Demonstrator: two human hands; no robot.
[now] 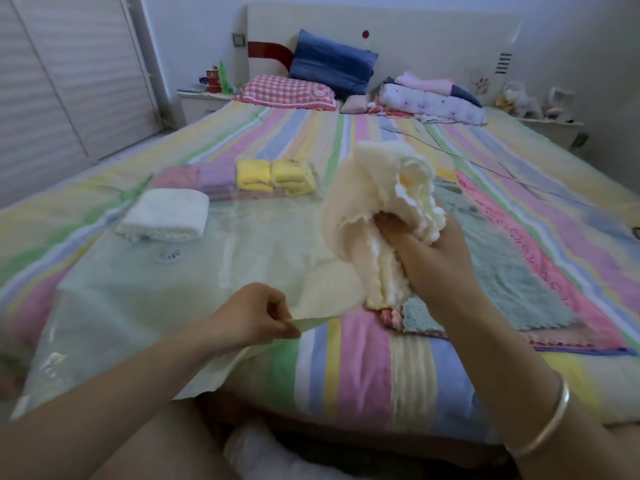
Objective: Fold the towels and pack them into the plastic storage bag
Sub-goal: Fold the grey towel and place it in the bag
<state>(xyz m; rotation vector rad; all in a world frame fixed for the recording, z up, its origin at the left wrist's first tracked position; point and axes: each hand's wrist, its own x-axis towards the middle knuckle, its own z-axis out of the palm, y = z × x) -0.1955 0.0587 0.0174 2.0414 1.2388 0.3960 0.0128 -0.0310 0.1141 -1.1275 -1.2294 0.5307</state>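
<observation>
Striped bedspread [363,368]: it carries everything, and its softness gives us no firm surface to slide against.
Plastic storage bag [138,306]: it lies flat across the near left of the bed with its mouth toward us. We judge the step in hand to be opening it for the next towel.
Cream towel [367,202]: it is held up in the air above the bag's right edge, bunched rather than squared. We would flatten it into a neat fold first, or it will snag at the mouth.
Right hand [426,258]: fingers are clamped round the lower bunch of the cream towel.
Left hand [252,317]: thumb and fingers pinch the bag's mouth edge and lift it. We should raise the upper layer alone and keep the opening wide.
Already packed: a white folded towel [166,214] lies mid-bag. Pink and purple towels [197,178] and yellow folded towels [273,176] lie at the far end.
Free space: it lies between the white towel and the mouth, near the round valve [168,255].
Still waiting: a teal towel [512,278] lies spread on the right, over a pink cloth [540,251].
Around: a blue pillow [332,62], a checked pillow [287,93] and a bedding pile [433,98] sit at the headboard, well apart.
In the way: a thin cable [485,161] crosses the far right, clear of our path.
</observation>
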